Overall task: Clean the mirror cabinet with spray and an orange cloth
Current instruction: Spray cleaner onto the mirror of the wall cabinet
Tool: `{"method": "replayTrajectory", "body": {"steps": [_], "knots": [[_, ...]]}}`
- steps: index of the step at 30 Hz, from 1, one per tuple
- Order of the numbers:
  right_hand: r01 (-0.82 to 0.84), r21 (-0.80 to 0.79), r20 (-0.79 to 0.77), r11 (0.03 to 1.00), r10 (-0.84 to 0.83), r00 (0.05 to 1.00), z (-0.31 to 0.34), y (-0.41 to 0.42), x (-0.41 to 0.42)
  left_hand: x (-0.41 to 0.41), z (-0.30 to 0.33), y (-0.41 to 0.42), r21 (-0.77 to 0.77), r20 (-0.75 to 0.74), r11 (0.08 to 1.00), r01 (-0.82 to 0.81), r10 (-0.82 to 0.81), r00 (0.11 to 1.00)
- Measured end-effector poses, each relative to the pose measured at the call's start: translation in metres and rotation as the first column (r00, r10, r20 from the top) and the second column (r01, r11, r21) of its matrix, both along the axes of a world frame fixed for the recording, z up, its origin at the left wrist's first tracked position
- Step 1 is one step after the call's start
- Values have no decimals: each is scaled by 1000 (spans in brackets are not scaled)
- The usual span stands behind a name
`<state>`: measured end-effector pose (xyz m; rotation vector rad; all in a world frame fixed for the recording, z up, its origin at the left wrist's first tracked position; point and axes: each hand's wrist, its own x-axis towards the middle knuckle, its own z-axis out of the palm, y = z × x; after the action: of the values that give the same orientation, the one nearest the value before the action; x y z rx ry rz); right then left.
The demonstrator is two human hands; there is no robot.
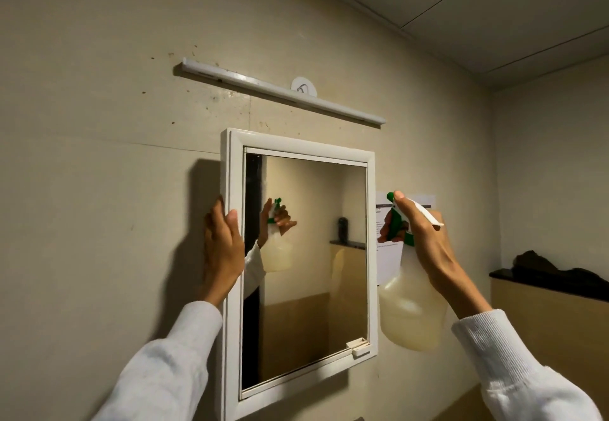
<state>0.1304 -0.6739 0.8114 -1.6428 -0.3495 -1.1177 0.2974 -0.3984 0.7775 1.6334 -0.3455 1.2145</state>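
The white-framed mirror cabinet hangs on the beige wall, its door shut and its glass reflecting the room. My left hand grips the cabinet's left frame edge, thumb on the front. My right hand holds a translucent spray bottle with a green trigger head and pale liquid, just right of the cabinet, its nozzle pointing left toward the mirror. The bottle and hand show reflected in the glass. No orange cloth is in view.
A long white light bar is fixed above the cabinet. A printed paper sheet is stuck on the wall behind the bottle. At the right, a dark ledge carries a black bundle of cloth.
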Motion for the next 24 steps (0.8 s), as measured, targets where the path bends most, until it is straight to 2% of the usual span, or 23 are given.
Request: {"method": "replayTrajectory", "body": {"steps": [6,10,15,20,24], "knots": [[-106,-25,-107,994,103,989,-47,67,-9,-5,2,3,16,13,1000,18,-18,1000],[-104,-10,-142,995,102,985,-71,91,1,-3,1,6,46,15,999,26,-27,1000],[-81,-41,-200,996,72,977,-86,92,8,0,-1,7,44,18,999,32,-32,999],[-77,56,-225,995,88,970,-86,78,-3,4,-1,7,44,54,999,16,-18,998],[43,69,-218,997,-27,976,-88,49,-7,6,-2,6,45,80,999,19,-22,997]]}}
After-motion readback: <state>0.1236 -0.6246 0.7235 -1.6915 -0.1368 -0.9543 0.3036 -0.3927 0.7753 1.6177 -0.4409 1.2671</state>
